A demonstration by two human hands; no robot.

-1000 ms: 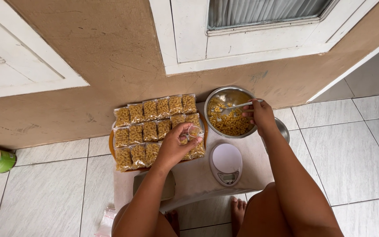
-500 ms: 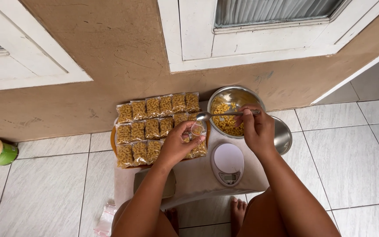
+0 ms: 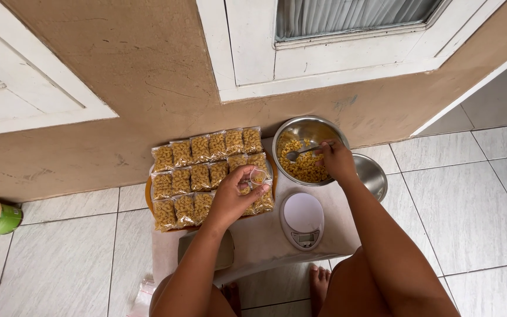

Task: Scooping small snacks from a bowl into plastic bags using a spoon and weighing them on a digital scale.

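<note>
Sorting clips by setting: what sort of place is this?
Probably a home floor by an outside wall: tiled floor, plastered wall with white frames, and a low board holding pasta bags, bowl and scale.

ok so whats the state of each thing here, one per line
left hand: holds a small clear bag open
right hand: grips a spoon, its tip in the bowl
bowl: partly full of pasta
second bowl: mostly hidden
packets: filled, in rows on a tray
scale: nothing on it
</note>
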